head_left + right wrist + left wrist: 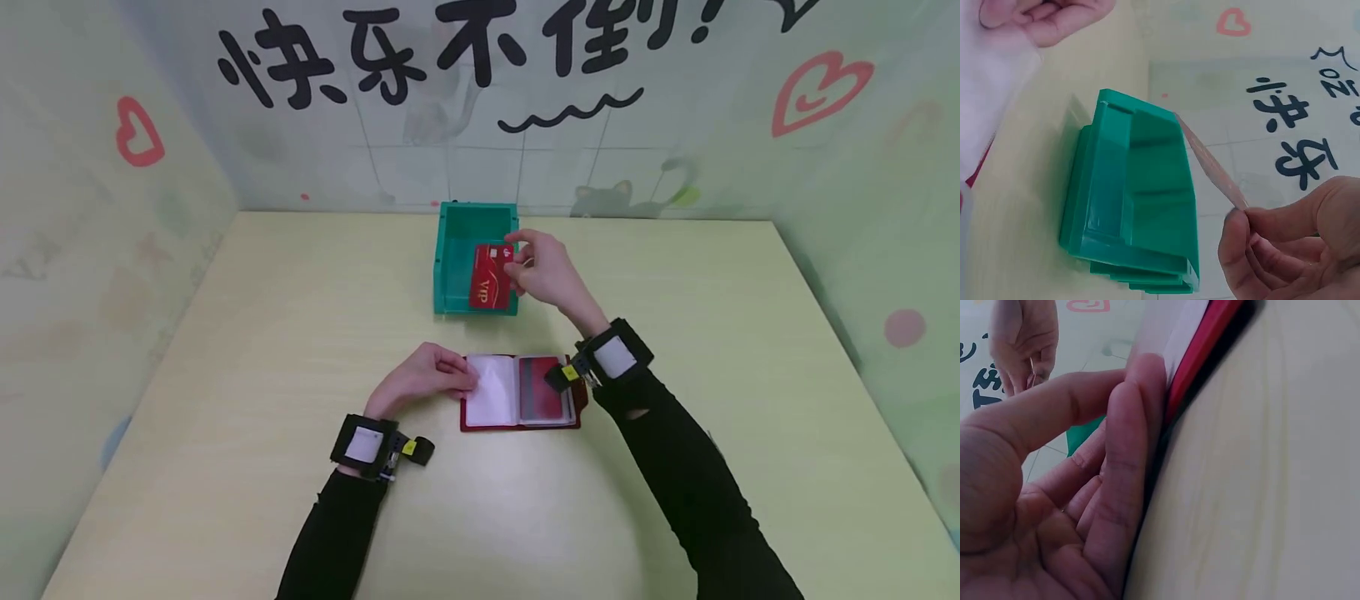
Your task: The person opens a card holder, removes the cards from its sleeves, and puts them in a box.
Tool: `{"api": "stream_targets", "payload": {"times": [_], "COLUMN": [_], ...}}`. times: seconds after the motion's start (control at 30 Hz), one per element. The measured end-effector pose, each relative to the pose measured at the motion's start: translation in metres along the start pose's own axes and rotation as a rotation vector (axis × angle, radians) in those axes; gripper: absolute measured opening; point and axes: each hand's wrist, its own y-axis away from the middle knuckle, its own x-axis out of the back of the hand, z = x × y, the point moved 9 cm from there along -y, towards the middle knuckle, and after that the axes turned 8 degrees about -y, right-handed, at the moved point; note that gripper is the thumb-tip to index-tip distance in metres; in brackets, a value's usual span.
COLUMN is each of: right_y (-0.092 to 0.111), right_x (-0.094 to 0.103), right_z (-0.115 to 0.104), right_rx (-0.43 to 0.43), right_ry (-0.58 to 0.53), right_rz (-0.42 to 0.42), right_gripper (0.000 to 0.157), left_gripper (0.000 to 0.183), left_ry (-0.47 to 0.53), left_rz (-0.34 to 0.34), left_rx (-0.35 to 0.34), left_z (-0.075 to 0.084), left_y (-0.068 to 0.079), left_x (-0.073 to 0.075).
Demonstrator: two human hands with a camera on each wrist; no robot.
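Over the green bin (450, 283), my right hand (546, 268) pinches a red VIP card (491, 279) by its right edge. The right wrist view shows that card (1213, 164) nearly edge-on above the bin's rim, between thumb and fingertip. My left hand (426, 377) holds the left edge of an opened card holder (491, 396) with red covers and clear sleeves. In the left wrist view, thumb and finger pinch the holder's page and cover edge (1188, 359). A red and grey card (540, 389) lies in the holder's right-hand sleeve.
The bin stands near the back of the pale wooden table (285, 300), just beyond the card holder. Printed wall panels (300, 167) enclose the back and both sides. A wrist camera (558, 379) on the right arm covers part of the holder's right side.
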Motion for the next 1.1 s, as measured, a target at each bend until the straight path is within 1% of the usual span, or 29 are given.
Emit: {"api": "stream_targets", "payload": {"times": [0.1, 0.2, 0.27, 0.33, 0.43, 0.47, 0.5, 0.53, 0.6, 0.67, 0.73, 0.83, 0.97, 1.1], "right_y": [-0.015, -0.026, -0.029, -0.032, -0.033, -0.032, -0.032, -0.031, -0.030, -0.030, -0.031, -0.032, -0.030, -0.025], "right_x": [-0.013, -0.027, -0.031, -0.031, -0.020, -0.015, -0.010, -0.005, 0.001, 0.003, 0.002, -0.004, -0.011, -0.012], "right_z": [-0.009, -0.005, 0.000, 0.006, 0.019, 0.025, 0.031, 0.036, 0.047, 0.056, 0.063, 0.070, 0.075, 0.083], "right_rx": [0.041, 0.084, 0.111, 0.111, 0.069, 0.050, 0.030, 0.015, 0.000, -0.015, -0.030, -0.040, -0.058, -0.109], "right_ry": [0.153, 0.313, 0.409, 0.514, 0.606, 0.619, 0.609, 0.573, 0.459, 0.367, 0.316, 0.362, 0.432, 0.486], "right_rz": [0.014, 0.024, 0.037, 0.050, 0.067, 0.069, 0.070, 0.071, 0.061, 0.032, -0.010, -0.071, -0.122, -0.153], "right_gripper": [0.041, 0.041, 0.041, 0.041, 0.040, 0.039, 0.038, 0.038, 0.038, 0.041, 0.047, 0.055, 0.055, 0.055], "left_gripper": [0.025, 0.026, 0.025, 0.024, 0.023, 0.023, 0.023, 0.023, 0.023, 0.022, 0.022, 0.022, 0.023, 0.024], "left_ry": [0.006, 0.011, 0.014, 0.021, 0.026, 0.025, 0.018, 0.012, -0.005, -0.016, -0.021, -0.022, -0.018, -0.015], "left_rz": [-0.010, -0.016, -0.018, -0.015, -0.018, -0.017, -0.018, -0.016, -0.013, -0.007, -0.003, -0.004, -0.012, -0.023], "left_rx": [-0.005, -0.013, -0.015, -0.023, -0.029, -0.026, -0.027, -0.024, -0.020, -0.016, -0.011, -0.009, -0.012, -0.007], "left_z": [0.000, -0.002, -0.002, -0.002, -0.001, -0.001, -0.001, -0.001, -0.002, -0.002, -0.003, -0.004, -0.004, -0.004], "left_y": [0.000, -0.002, -0.003, -0.004, -0.005, -0.005, -0.005, -0.004, -0.004, -0.003, -0.002, -0.002, -0.004, -0.006], "left_x": [-0.001, -0.003, -0.005, -0.006, -0.007, -0.007, -0.006, -0.005, -0.001, 0.001, 0.003, 0.004, 0.002, -0.002]}}
